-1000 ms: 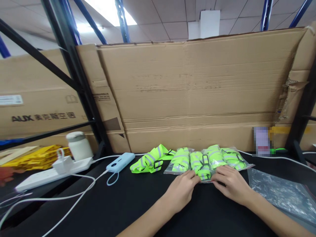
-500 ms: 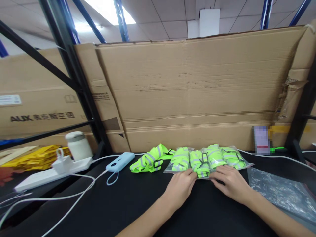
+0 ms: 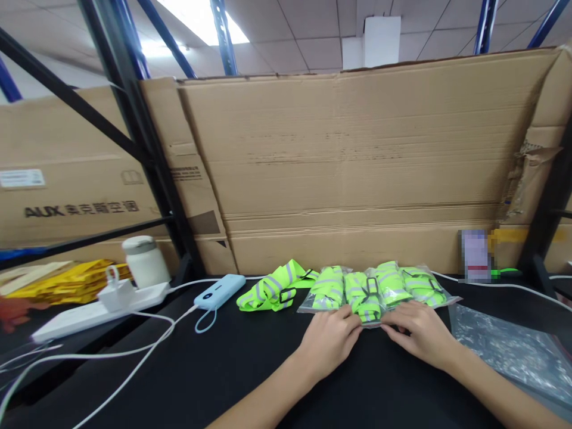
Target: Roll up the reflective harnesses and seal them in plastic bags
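Head view: both hands (image 3: 373,336) pinch bagged vests (image 3: 375,289) near edge.

Both forearms reach forward from the lower edge of the view, bare to the elbow, and converge toward the middle. The left hand (image 3: 329,341) lies palm down, knuckles up, its fingers curled forward and bunched together at the tips. The right hand (image 3: 420,335) lies palm down too, angled inward, fingers stretched flatter and pointing toward the left hand. The fingertips of the two hands sit close together, nearly meeting. Both wrists are held low and straight.
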Action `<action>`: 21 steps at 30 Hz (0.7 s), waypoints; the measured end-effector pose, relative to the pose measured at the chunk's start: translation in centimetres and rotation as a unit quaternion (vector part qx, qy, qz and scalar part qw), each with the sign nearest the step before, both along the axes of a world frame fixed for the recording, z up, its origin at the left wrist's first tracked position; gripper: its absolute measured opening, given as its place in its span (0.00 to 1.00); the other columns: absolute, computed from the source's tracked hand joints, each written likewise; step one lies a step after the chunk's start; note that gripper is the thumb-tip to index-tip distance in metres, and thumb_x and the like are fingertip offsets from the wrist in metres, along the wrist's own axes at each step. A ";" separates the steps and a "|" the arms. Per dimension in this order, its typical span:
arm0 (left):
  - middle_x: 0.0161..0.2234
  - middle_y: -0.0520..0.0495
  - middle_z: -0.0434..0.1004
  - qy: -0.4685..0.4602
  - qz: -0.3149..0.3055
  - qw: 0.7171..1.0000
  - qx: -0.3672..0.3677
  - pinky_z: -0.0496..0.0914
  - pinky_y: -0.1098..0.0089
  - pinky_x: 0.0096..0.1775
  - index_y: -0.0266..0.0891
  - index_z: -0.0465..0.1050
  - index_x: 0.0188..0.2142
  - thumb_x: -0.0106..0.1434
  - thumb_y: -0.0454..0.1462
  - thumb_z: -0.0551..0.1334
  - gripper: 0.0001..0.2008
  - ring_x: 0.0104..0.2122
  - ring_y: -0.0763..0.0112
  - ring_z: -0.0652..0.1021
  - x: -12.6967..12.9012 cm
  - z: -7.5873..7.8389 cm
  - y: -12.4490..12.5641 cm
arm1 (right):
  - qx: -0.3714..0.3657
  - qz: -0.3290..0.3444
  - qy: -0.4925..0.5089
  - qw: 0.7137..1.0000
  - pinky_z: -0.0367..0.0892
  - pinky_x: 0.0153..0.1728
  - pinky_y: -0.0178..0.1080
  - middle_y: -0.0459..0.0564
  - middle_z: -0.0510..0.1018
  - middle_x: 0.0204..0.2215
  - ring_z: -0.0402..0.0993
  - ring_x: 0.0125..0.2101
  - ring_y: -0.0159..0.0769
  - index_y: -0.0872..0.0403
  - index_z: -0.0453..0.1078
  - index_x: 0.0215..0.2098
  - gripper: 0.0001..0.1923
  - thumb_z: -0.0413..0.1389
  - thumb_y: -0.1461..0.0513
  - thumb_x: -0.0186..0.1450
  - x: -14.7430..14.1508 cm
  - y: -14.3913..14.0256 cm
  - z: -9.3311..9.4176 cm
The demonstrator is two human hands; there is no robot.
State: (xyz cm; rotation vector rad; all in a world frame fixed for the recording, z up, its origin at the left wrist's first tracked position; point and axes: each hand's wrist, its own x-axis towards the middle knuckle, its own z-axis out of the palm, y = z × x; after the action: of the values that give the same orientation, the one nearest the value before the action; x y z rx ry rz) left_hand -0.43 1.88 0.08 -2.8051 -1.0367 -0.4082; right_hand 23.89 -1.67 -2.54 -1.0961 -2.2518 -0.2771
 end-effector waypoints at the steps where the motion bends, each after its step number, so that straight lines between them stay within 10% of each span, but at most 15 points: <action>1: 0.36 0.48 0.79 -0.002 -0.003 1.000 0.001 0.69 0.71 0.31 0.42 0.79 0.40 0.71 0.37 0.59 0.09 0.33 0.65 0.81 0.0 0.0 0.0 | -0.001 0.004 -0.002 1.000 0.60 0.30 0.37 0.45 0.78 0.23 0.73 0.24 0.36 0.50 0.78 0.38 0.11 0.52 0.61 0.73 0.0 0.0 0.1; 21: 0.35 0.49 0.79 -0.038 -0.026 0.998 0.031 0.67 0.71 0.30 0.40 0.79 0.37 0.70 0.33 0.58 0.09 0.31 0.68 0.79 0.1 -0.7 0.1 | -0.026 0.006 0.006 1.000 0.61 0.29 0.36 0.45 0.81 0.25 0.75 0.23 0.35 0.50 0.79 0.39 0.12 0.53 0.59 0.73 -0.2 -0.1 0.2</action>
State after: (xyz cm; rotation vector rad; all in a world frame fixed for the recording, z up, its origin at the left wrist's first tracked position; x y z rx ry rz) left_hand -0.38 2.01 -0.63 -2.7849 -0.9501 -0.5482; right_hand 23.74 -1.75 -2.35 -1.1090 -2.2664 -0.2077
